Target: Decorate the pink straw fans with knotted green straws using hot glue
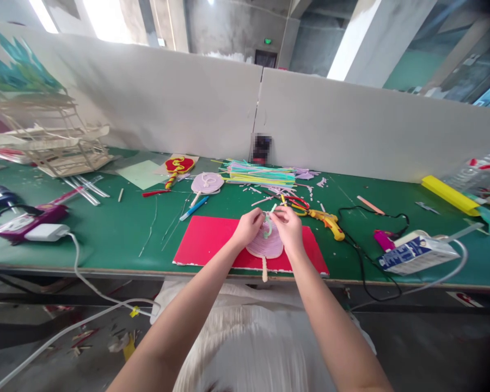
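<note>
A lilac fan-shaped piece with a cream handle lies on a red board in front of me. On its face curls a pale green pipe cleaner, its upper end rising between my fingers. My left hand is closed in a pinch at the fan's upper left edge, on the green strand as far as I can see. Opposite it, my right hand pinches the same pipe cleaner at the upper right. The fingertips of both hands partly hide the strand.
Beyond the board lie bundled pastel pipe cleaners, another lilac fan, a red-and-yellow fan and a blue pen. Right are red-handled scissors, a yellow hot glue gun and a carton; left, a power strip.
</note>
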`<state>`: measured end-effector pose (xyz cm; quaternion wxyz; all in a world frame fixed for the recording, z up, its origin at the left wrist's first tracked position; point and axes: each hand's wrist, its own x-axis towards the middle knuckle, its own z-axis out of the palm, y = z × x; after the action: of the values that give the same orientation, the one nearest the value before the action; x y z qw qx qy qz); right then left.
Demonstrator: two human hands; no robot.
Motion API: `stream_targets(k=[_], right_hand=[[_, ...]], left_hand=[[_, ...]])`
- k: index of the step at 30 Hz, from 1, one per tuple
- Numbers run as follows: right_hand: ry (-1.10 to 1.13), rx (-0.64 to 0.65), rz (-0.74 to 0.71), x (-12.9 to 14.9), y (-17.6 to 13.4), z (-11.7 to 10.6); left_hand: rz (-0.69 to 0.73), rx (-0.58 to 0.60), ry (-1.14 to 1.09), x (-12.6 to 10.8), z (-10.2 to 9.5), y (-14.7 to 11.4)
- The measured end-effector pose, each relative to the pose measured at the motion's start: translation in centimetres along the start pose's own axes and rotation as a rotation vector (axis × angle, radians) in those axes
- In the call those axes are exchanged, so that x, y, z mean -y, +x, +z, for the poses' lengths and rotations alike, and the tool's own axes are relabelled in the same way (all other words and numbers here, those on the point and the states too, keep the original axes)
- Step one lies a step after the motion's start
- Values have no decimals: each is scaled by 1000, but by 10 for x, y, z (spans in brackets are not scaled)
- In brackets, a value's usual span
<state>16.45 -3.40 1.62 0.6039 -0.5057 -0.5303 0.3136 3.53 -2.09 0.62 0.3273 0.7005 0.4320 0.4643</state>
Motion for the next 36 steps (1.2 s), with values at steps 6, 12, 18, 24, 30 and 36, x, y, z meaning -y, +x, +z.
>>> stream_targets(k=[6,12,18,24,30,36], right_hand=[[1,8,18,-4,2,-4],[1,3,53,-3,-1,-2],[-140,38,-12,4,-1,-4],[-256,70,-145,3,-3,-8],[-332,159,-294,5,-2,-19],[-311,214,-279,-2,0,-24]], left_hand=[[-9,12,23,0,0,0],[9,19,35,2,1,0],[4,25,39,2,1,-1],[35,60,33,6,1,0],[20,139,-69,4,2,2],[9,169,-129,4,2,2]])
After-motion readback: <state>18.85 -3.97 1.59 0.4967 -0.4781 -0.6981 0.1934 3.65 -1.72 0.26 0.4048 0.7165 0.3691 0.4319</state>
